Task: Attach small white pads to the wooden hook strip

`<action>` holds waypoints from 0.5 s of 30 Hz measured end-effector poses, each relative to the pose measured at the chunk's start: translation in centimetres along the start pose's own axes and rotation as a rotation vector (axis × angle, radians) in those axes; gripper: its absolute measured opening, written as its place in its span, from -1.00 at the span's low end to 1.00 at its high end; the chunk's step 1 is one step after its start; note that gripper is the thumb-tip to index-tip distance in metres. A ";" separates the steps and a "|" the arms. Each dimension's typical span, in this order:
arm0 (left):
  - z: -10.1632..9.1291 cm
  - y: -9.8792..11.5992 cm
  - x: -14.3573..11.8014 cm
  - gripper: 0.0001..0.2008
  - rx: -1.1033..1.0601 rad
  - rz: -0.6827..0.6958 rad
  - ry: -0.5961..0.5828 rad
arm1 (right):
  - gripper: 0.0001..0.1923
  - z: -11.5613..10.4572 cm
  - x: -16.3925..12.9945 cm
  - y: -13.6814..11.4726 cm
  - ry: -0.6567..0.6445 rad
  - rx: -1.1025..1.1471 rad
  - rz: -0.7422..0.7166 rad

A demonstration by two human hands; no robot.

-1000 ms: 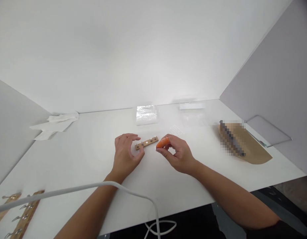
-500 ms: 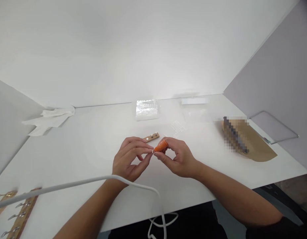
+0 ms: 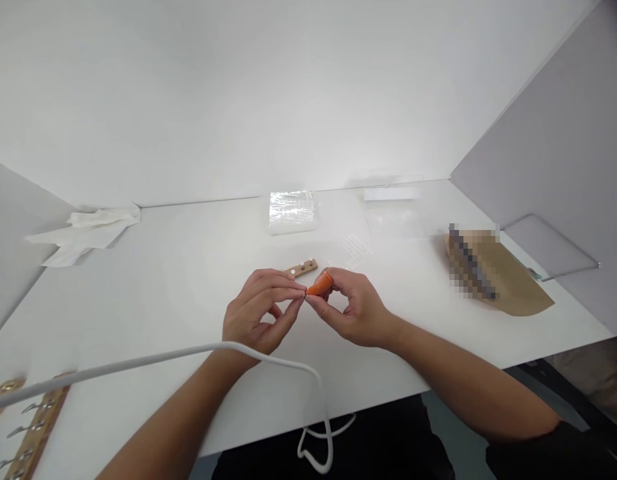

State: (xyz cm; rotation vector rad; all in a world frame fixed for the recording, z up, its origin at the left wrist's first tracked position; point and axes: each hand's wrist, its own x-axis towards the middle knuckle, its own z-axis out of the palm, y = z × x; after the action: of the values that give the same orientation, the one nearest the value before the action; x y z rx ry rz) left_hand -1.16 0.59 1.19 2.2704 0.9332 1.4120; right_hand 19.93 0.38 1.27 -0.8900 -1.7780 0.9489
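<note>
right hand (image 3: 356,310): pinching orange cap (image 3: 320,285) | left hand (image 3: 258,313): fingertips closed at cap's tip, contents unclear | wooden strip (image 3: 301,269) just behind, on table (image 3: 188,267)

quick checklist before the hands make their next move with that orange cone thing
1. Right hand grips the orange cone piece between thumb and fingers: ok.
2. Left hand fingertips pinched at the cone's tip: ok.
3. What the left fingertips hold there: cannot tell, too small.
4. Small wooden strip lies flat on the white table, just behind the hands and apart from them: ok.
5. White cable crosses the left wrist: not ok, could snag.
6. Clear plastic packet sits farther back, out of the hands' way: ok.
</note>
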 end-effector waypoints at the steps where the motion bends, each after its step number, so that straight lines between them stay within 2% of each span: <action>1: 0.0 0.0 0.0 -0.75 -0.002 -0.006 -0.012 | -0.89 0.0 0.0 0.1 0.010 -0.022 -0.014; 8: 0.0 -0.2 -0.1 -0.77 0.009 -0.059 -0.039 | -0.92 0.1 0.2 0.2 0.068 -0.153 -0.164; 15: -0.3 0.2 -0.1 -0.73 0.017 -0.050 -0.054 | -0.94 0.1 0.0 0.6 0.046 -0.195 -0.220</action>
State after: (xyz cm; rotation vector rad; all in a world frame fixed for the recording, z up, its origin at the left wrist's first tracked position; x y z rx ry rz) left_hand -1.33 0.35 1.41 2.2697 0.9818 1.3198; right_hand 19.93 0.61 0.72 -0.8091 -1.9062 0.6176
